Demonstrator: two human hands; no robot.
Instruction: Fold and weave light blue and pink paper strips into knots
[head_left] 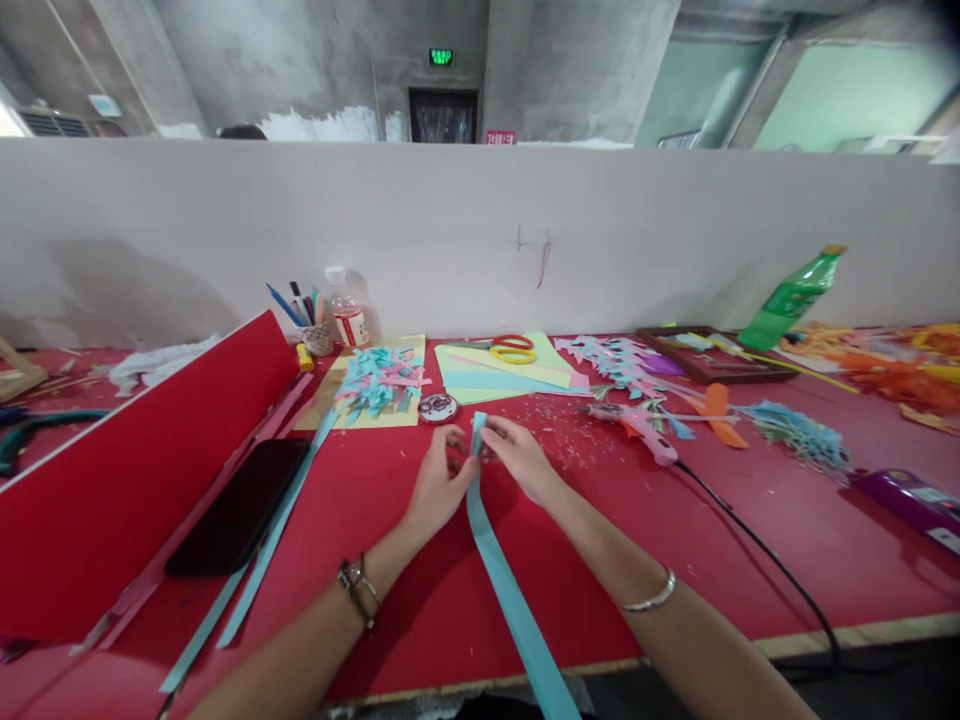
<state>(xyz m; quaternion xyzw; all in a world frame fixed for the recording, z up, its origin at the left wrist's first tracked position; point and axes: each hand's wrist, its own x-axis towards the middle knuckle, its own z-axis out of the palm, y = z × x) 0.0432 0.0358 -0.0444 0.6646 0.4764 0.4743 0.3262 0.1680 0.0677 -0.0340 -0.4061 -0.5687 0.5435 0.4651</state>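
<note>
"What sort of place is this?"
"A craft workshop, by the look of it: a red counter (600, 570) carries a glue gun (637, 424), scissors (496, 347) and piles of cut paper (381, 382)."
"Could it be a home?"
"Hardly: rough concrete walls (322, 60), a lit green exit sign (442, 57) and a long pale partition (420, 220) suggest a work building."

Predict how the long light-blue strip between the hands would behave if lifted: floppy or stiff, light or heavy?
The light-blue strip is probably floppy: it curves away from the left hand and right hand. It's likely light, looking paper-thin. Its long tail, running past the red table, may swing.
</note>
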